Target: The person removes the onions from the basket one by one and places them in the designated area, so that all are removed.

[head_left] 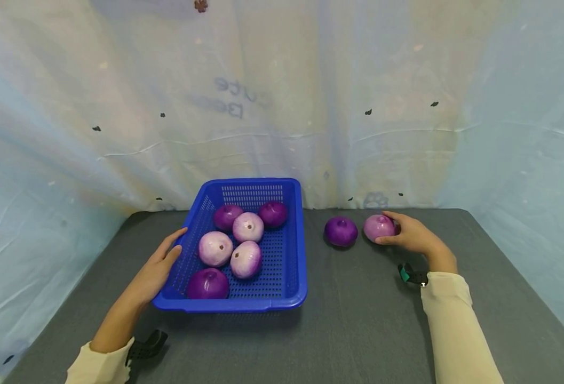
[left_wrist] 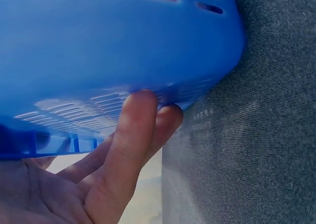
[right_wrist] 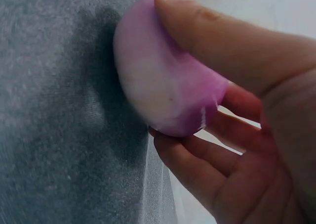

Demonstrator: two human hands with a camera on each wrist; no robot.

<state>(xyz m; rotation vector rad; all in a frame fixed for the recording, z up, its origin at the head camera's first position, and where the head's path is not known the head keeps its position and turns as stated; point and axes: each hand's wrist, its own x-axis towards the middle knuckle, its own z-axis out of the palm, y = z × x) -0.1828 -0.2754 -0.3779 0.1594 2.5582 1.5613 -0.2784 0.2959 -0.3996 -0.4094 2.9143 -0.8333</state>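
Observation:
My right hand [head_left: 413, 234] holds a light purple onion [head_left: 379, 228] on the dark table, thumb on one side and fingers on the other; the right wrist view shows the onion [right_wrist: 158, 80] between thumb and curled fingers. Just left of it lies a dark purple onion [head_left: 341, 231]. My left hand [head_left: 154, 272] rests against the left side of a blue basket [head_left: 282, 305], and in the left wrist view its extended fingers touch the basket's outer wall [left_wrist: 113, 46]. Inside the basket are several onions, some whitish [head_left: 215, 248], some dark purple [head_left: 208, 284].
The dark grey table [head_left: 349, 320] reaches back to a pale, patterned plastic sheet [head_left: 282, 106] that hangs behind it and along both sides. Black straps are on both wrists, below the hands.

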